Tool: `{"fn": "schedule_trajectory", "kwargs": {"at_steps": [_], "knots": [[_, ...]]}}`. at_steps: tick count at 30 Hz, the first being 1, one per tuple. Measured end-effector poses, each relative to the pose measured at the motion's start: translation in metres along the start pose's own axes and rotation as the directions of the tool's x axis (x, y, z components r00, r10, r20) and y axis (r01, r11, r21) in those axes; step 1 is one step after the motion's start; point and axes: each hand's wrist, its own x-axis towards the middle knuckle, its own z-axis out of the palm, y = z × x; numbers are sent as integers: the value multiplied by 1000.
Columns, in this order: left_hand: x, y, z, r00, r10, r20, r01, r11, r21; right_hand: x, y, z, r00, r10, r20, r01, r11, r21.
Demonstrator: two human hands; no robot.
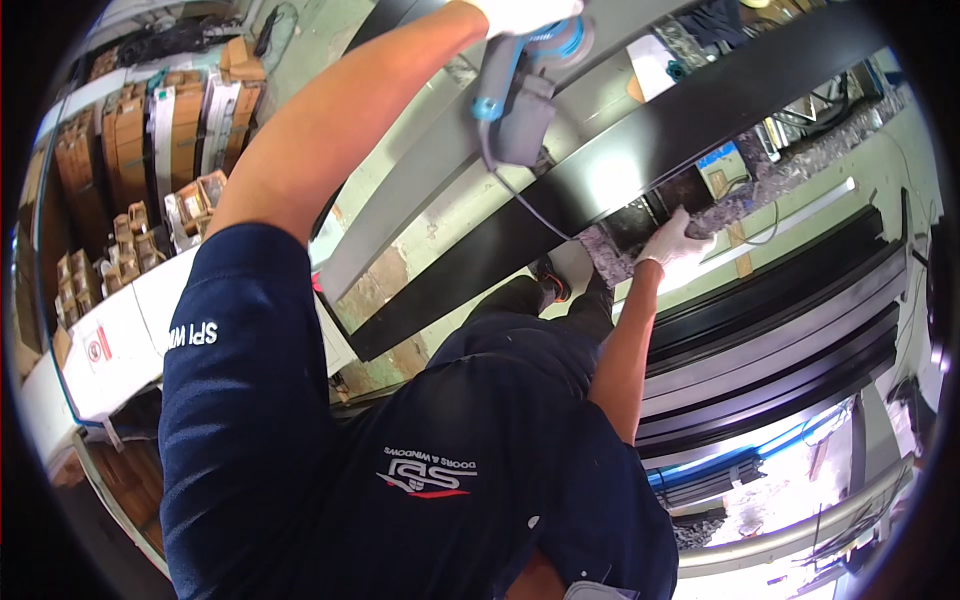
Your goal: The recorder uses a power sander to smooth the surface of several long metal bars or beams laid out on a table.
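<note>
At the top, my left hand (525,14) in a white glove is closed over a teal orbital sander (515,62) with a grey dust box (524,122). Its pad is over a long grey profile (405,185); whether it touches cannot be made out. A cord (520,203) trails from the tool across a long black profile (480,265), which lies slantwise nearer to me. My right hand (680,250), also gloved, is closed on the carpet-padded bench edge (735,208), beside the black profile and apart from it. Some of its fingers are hidden.
Several long dark profiles (770,290) are stacked at right. Tools and a small box (720,170) sit in the bench beyond my right hand. At left, a white table (110,340) stands before wrapped bundles (130,150). My shoe (552,280) shows under the bench.
</note>
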Motion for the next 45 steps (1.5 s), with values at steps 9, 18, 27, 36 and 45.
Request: {"fn": "schedule_trajectory", "kwargs": {"at_steps": [9,18,27,36,45], "knots": [[-313,-96,22,978,-207,7,207,978,32,-2,-7,1,999,33,-11,-33,997,-70],[-617,-161,45,877,-474,78,479,876,-52,26,12,15,986,167,17,-167,985,35],[-811,-226,62,827,-554,95,561,824,-82,77,22,20,987,157,-16,-156,986,66],[-751,-194,54,878,-468,96,476,876,-75,60,23,27,978,114,-176,-145,975,-171],[-581,-170,45,944,-314,103,322,944,-76,47,32,20,985,-18,-173,-30,962,-272]]}}
